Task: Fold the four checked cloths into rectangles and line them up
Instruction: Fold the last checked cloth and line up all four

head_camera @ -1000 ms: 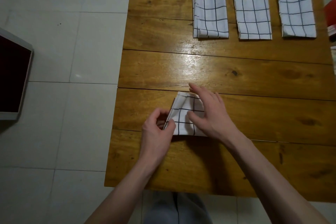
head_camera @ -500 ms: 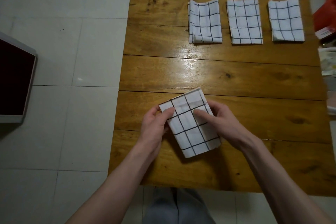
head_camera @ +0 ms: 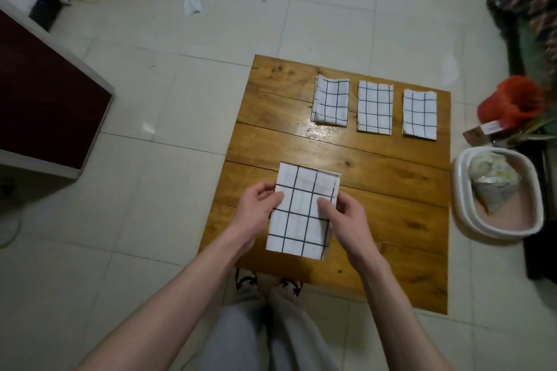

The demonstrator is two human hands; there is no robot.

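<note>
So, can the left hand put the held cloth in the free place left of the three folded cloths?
Probably yes. The left hand and right hand hold the fourth cloth, and the bare wooden table left of the leftmost folded cloth has nothing lying on it or in the way.

Cloth turned straight between the hands

The folded cloth [head_camera: 303, 211], tilted half a second ago, now sits squared between left hand [head_camera: 256, 211] and right hand [head_camera: 346, 217], both pinching its sides.
</note>
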